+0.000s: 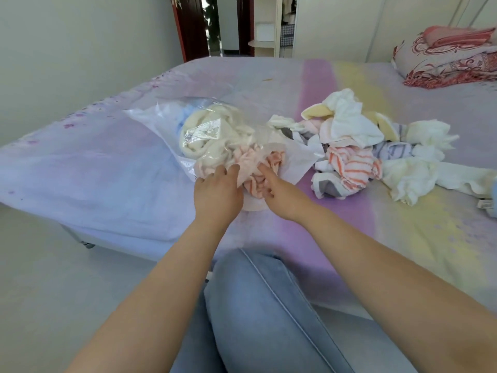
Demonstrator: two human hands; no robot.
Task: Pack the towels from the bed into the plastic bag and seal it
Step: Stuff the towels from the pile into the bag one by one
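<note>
Clear plastic bag (215,130) lies on the bed (107,168) just beyond both hands, its mouth turned toward the person and its far end stretching away to the left. Inside it show a cream towel (215,135), a pale blue one (185,117) further in, and a pink towel (258,168) bunched at the mouth, half in and half out.

The left hand (217,195) rests at the bag's opening with its fingers (228,169) loosely curled on the upper film and the pink cloth; whether it truly pinches the plastic cannot be told. The right hand (282,195), just beside it, has its fingers bent and pressed into the pink towel, the index finger stretched forward onto the fabric; it is not fully closed around it.

To the right of the right hand, near but apart from the bag, sits the loose pile of towels (357,146): white ones, a yellow one, an orange-striped one (352,168) closest to the hand, and grey-patterned pieces underneath.

Further out, the sheet shows bands of lilac, purple and yellow. Well beyond the right hand, at the far corner of the bed, lies a red-patterned pillow (443,60). Below the forearms, a knee in light blue jeans (269,313) is propped at the bed's edge.
</note>
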